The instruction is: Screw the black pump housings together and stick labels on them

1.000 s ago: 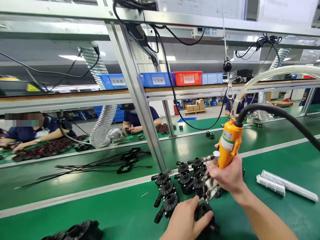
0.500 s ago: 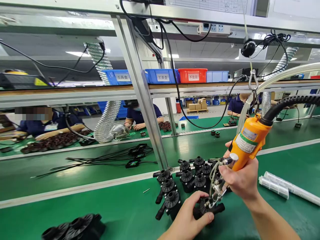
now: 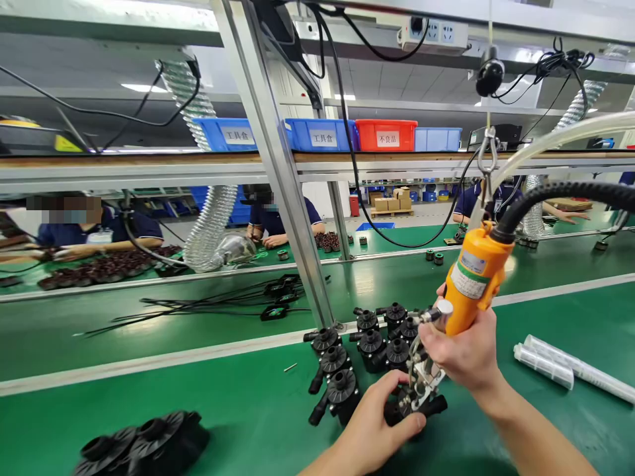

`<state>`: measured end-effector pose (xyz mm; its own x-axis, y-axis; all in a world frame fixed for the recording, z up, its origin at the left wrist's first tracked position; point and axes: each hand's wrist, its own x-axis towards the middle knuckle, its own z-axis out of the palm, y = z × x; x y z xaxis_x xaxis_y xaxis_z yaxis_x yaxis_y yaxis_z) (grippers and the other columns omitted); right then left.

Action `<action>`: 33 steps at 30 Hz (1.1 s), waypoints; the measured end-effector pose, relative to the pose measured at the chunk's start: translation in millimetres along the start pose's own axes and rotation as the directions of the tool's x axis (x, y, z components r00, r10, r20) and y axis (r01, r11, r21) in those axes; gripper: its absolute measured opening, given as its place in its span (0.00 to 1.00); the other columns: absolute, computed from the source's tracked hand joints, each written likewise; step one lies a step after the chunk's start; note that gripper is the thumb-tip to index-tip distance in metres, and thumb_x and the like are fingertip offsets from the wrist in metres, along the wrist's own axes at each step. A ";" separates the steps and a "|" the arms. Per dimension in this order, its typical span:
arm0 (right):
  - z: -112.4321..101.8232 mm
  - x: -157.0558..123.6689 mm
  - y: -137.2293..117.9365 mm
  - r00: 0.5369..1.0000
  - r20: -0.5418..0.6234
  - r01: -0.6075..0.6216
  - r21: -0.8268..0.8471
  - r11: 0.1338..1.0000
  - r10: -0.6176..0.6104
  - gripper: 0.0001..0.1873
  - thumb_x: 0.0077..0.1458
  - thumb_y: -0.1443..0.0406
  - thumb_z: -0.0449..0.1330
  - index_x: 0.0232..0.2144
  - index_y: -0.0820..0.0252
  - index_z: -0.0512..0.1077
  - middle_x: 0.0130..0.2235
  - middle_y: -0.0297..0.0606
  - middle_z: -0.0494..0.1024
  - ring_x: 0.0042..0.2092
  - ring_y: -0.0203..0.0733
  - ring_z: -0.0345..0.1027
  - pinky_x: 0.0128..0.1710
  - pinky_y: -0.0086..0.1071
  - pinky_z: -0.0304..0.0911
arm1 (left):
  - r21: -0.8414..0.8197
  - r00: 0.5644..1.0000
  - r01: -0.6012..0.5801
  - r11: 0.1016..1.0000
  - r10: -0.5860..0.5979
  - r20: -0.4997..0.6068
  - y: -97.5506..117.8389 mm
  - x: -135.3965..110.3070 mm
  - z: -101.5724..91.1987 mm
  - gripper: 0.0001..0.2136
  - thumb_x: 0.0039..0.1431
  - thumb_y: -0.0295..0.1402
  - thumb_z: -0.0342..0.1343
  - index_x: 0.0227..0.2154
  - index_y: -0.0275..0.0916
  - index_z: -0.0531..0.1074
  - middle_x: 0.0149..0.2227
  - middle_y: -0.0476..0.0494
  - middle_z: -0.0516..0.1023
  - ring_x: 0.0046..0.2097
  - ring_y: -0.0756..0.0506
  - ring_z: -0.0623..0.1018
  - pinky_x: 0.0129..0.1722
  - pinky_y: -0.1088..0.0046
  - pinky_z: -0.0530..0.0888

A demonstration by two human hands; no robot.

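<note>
My right hand [image 3: 464, 354] is wrapped round an orange power screwdriver [image 3: 471, 277] that hangs from a cord, with a black hose running off to the right. Its metal tip [image 3: 421, 383] rests on a black pump housing [image 3: 414, 406] low in the middle of the view. My left hand [image 3: 372, 423] grips that housing from the near side, fingers curled round it. Several more black pump housings [image 3: 370, 347] stand in a cluster just behind it on the green belt [image 3: 198, 403].
Two white tubes [image 3: 565, 370] lie to the right. A slanted metal frame post [image 3: 288, 198] rises behind the cluster. Black parts [image 3: 143, 446] sit at the near left, and black cables [image 3: 208, 307] lie further back. Other people work across the line under blue and red bins [image 3: 347, 135].
The screwdriver has come more upright and its tip has settled on the housing under my left hand. The view has shifted slightly downward.
</note>
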<state>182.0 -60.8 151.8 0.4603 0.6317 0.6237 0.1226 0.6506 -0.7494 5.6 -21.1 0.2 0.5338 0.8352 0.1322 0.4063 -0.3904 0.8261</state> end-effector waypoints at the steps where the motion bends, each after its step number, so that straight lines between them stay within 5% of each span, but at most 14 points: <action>1: 2.4 -0.9 2.9 1.000 0.018 -0.009 -0.009 1.000 0.010 0.21 0.38 0.66 0.70 0.37 0.55 0.69 0.20 0.20 0.68 0.18 0.32 0.62 0.18 0.25 0.65 | 0.002 1.000 0.002 1.000 -0.002 0.002 -0.5 -0.1 0.2 0.24 0.52 0.41 0.70 0.53 0.44 0.78 0.57 0.42 0.81 0.59 0.31 0.76 0.63 0.53 0.73; 13: 3.8 -5.7 21.9 0.990 0.105 -0.088 -0.050 0.995 0.093 0.22 0.42 0.63 0.72 0.38 0.55 0.67 0.21 0.20 0.65 0.20 0.32 0.59 0.18 0.25 0.62 | 0.035 0.999 -0.037 0.999 0.036 0.033 0.1 -0.8 0.0 0.25 0.57 0.42 0.68 0.55 0.41 0.76 0.58 0.38 0.81 0.59 0.31 0.77 0.63 0.53 0.73; 17: 3.7 2.7 17.8 0.993 0.089 -0.076 -0.003 0.997 0.076 0.22 0.43 0.63 0.71 0.40 0.55 0.67 0.21 0.19 0.65 0.19 0.32 0.60 0.19 0.26 0.63 | 0.322 0.995 -0.096 0.942 0.083 0.055 16.5 -8.4 -5.2 0.19 0.63 0.45 0.62 0.52 0.39 0.77 0.49 0.34 0.83 0.50 0.32 0.81 0.53 0.56 0.77; 21: -8.0 12.4 7.9 0.989 -0.120 0.089 -0.004 0.996 -0.089 0.22 0.40 0.65 0.69 0.40 0.56 0.70 0.22 0.22 0.68 0.19 0.33 0.63 0.19 0.26 0.64 | 0.621 0.996 0.013 0.784 -0.063 0.059 46.1 -14.1 -27.3 0.23 0.69 0.52 0.53 0.35 0.37 0.79 0.32 0.34 0.81 0.37 0.31 0.81 0.41 0.55 0.76; 24: -23.2 15.9 1.7 0.964 -0.220 0.148 -0.021 0.989 -0.149 0.22 0.39 0.67 0.69 0.40 0.58 0.73 0.26 0.26 0.72 0.20 0.34 0.65 0.20 0.28 0.67 | 0.491 0.992 0.031 0.870 -0.088 0.093 58.5 -11.1 -47.9 0.14 0.63 0.45 0.63 0.38 0.39 0.79 0.38 0.39 0.83 0.42 0.34 0.81 0.45 0.60 0.76; 27: -31.3 14.9 -1.0 0.979 -0.173 0.110 0.009 0.994 -0.107 0.23 0.38 0.68 0.71 0.41 0.58 0.74 0.26 0.26 0.72 0.21 0.34 0.65 0.20 0.28 0.67 | 0.234 0.976 -0.014 0.972 -0.037 0.213 49.7 -5.0 -56.4 0.30 0.54 0.39 0.70 0.60 0.44 0.73 0.59 0.39 0.78 0.54 0.35 0.78 0.52 0.64 0.76; 30: -28.1 10.7 -1.3 0.997 -0.073 0.039 0.088 0.995 -0.033 0.24 0.39 0.68 0.71 0.42 0.57 0.73 0.26 0.25 0.71 0.20 0.31 0.60 0.17 0.26 0.61 | 0.071 0.947 0.002 0.997 -0.025 0.321 27.8 -1.8 -46.5 0.37 0.56 0.44 0.68 0.68 0.46 0.66 0.66 0.40 0.74 0.59 0.34 0.76 0.58 0.61 0.76; 33: -21.2 7.3 -1.6 0.999 0.015 -0.036 0.167 0.985 0.034 0.25 0.41 0.67 0.71 0.44 0.56 0.71 0.26 0.25 0.70 0.19 0.31 0.57 0.16 0.26 0.59 | -0.019 0.965 0.038 0.999 -0.032 0.259 9.3 -3.1 -27.7 0.37 0.57 0.43 0.66 0.69 0.45 0.64 0.63 0.41 0.76 0.60 0.34 0.75 0.63 0.59 0.72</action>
<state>203.8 -66.2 152.8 0.4509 0.6600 0.6010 -0.0432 0.6886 -0.7239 -12.8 -16.5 22.6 0.6945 0.7184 -0.0403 0.4118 -0.3510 0.8409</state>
